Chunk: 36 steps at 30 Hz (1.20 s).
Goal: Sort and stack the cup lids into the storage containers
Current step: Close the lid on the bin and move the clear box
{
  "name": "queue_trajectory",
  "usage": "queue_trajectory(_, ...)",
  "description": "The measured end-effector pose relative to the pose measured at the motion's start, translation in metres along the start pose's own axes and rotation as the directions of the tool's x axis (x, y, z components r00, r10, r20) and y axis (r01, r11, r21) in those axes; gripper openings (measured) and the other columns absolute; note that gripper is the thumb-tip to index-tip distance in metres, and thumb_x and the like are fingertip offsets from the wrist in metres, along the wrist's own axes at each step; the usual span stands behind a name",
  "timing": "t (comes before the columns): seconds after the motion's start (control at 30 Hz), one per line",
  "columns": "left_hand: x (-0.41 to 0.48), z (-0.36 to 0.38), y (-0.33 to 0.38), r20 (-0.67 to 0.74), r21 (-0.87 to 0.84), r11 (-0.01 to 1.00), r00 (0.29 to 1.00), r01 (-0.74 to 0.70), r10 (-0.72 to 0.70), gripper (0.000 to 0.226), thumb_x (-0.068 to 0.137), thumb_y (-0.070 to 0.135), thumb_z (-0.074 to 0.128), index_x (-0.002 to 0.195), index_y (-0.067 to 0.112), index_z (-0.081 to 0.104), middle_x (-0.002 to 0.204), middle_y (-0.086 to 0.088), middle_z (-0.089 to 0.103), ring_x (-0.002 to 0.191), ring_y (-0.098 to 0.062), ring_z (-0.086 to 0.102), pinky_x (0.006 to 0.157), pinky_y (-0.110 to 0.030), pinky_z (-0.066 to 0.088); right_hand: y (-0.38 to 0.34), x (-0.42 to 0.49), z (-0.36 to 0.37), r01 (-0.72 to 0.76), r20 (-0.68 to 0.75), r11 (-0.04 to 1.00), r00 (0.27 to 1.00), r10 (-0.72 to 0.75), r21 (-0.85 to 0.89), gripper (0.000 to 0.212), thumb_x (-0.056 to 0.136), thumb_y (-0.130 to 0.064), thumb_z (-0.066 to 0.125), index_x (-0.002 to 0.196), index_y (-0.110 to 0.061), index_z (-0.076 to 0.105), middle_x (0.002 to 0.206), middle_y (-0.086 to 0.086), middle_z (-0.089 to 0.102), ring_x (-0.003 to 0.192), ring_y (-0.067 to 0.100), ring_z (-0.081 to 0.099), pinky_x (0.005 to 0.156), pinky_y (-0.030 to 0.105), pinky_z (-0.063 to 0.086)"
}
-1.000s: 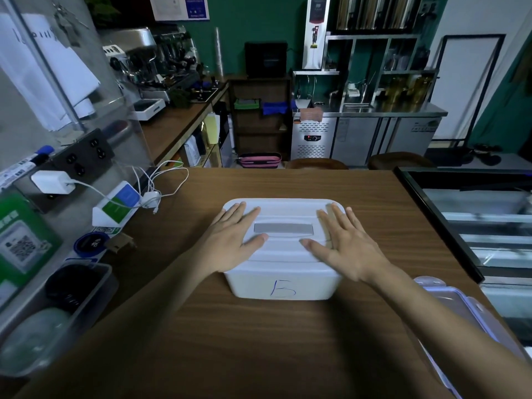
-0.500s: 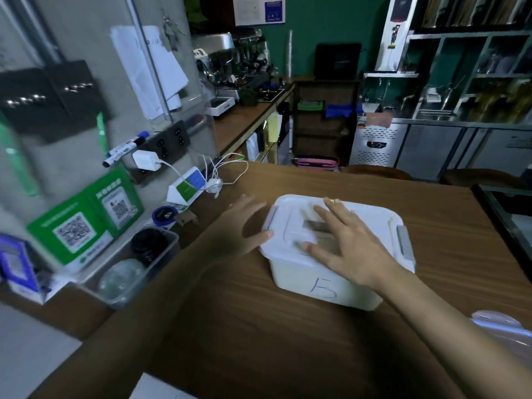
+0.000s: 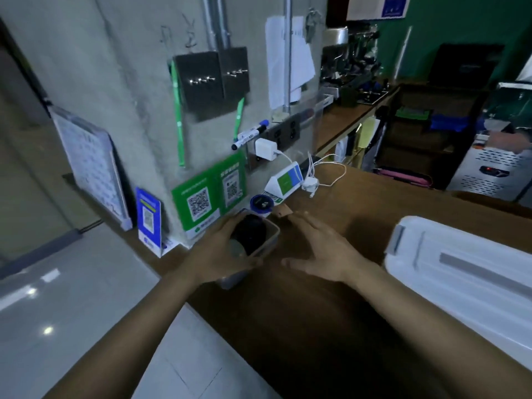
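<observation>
Left hand (image 3: 218, 254) is wrapped around the left side of a small clear tub (image 3: 272, 240). Its fingers reach along the far rim and the thumb comes across the near wall, so it's got hold of the tub. The shot's a bit blurry, but that's how it reads. Inside the tub there's a dark stack of black lids (image 3: 250, 230) at the far end and one pale see-through lid (image 3: 237, 249) nearer the hand. I can't count them.

Right hand (image 3: 325, 254) is just to the right of the tub, palm down, fingers spread and straight, holding nothing. It looks like it's hovering over the counter (image 3: 316, 326) rather than touching the tub, with a gap between them.

Both forearms come in from the bottom of the view, angled toward the tub at the counter's left edge, next to the wall.

Off to the right, well apart from the hands, sits a big white storage box (image 3: 460, 298) with its lid on. It has a grey handle strip (image 3: 483, 275) on top and a grey latch (image 3: 398, 243) on its left end.

Behind the tub, against the wall, are green QR code signs (image 3: 207, 197) and a blue round thing (image 3: 261, 203).
</observation>
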<state>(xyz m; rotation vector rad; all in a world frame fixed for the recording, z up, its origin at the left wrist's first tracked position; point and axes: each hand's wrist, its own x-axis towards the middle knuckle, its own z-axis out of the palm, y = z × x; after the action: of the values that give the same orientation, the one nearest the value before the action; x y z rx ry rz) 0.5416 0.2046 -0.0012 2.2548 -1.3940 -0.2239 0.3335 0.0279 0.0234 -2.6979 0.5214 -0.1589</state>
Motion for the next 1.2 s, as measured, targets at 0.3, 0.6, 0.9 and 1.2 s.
queue_trajectory(0.3,0.005,0.033,-0.062,-0.061,0.227,0.972,0.997,0.056,-0.043,0.14,0.06,0.102,0.048,0.162,0.01,0.026,0.161,-0.016,0.039,0.148,-0.035,0.039,0.118,-0.055,0.039,0.008,0.103,0.063,-0.068,0.103,0.993,0.993,0.058,0.097,0.132,0.063,-0.071,0.081,0.164,-0.02,0.011,0.17,0.008,0.017,0.156,0.027,0.018,0.127,0.039,0.019)
queue_trajectory(0.6,0.022,0.046,-0.086,-0.018,0.187,0.98,0.998,0.063,-0.06,0.153,0.052,0.103,0.052,0.165,0.01,0.007,0.161,-0.016,0.036,0.147,-0.031,0.038,0.118,-0.053,0.039,0.023,0.125,0.082,-0.046,0.134,0.976,0.991,0.018,0.211,0.133,0.057,-0.057,0.095,0.162,-0.018,0.022,0.16,0.0,0.041,0.147,0.015,0.036,0.122,0.026,0.026)
queue_trajectory(0.9,0.033,-0.004,-0.016,0.132,0.267,0.963,0.99,0.017,-0.054,0.149,0.05,0.102,0.055,0.163,0.013,0.017,0.169,-0.006,0.021,0.155,-0.027,0.025,0.124,-0.045,0.028,0.024,0.075,0.017,0.011,-0.026,0.963,1.0,-0.005,0.269,0.114,0.06,-0.051,0.095,0.153,-0.023,0.037,0.145,-0.014,0.051,0.131,-0.002,0.046,0.113,0.013,0.034)
queue_trajectory(1.2,0.054,-0.046,0.128,0.211,0.084,0.965,0.951,-0.25,0.227,0.094,0.051,0.08,0.081,0.128,0.039,0.047,0.129,0.017,0.048,0.119,-0.01,0.049,0.096,-0.034,0.048,0.056,-0.049,-0.082,-0.078,-0.303,0.975,0.943,0.14,0.207,0.101,0.056,-0.075,0.085,0.139,-0.032,0.049,0.129,-0.012,0.06,0.121,0.008,0.057,0.104,0.038,0.05)
